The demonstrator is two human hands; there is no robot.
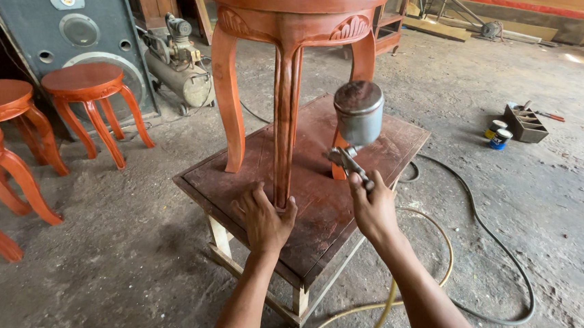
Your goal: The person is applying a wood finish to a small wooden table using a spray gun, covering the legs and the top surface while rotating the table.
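Note:
A reddish-brown round wooden stool [282,21] with curved legs stands on a low stained work table [373,144]. My left hand [263,217] rests on the table top, its fingers against the foot of the stool's nearest leg [283,130]. My right hand [372,206] grips a spray gun [352,129] with a metal cup on top, held upright just right of that leg. A yellowish hose [410,293] runs from below my right arm down to the floor.
Three finished stools [88,96] stand at the left before a large speaker cabinet [71,35]. An air compressor [179,62] sits behind. Small paint tins [499,136] and a tool tray [525,124] lie on the dusty floor at right. A dark hose [496,245] loops around the table.

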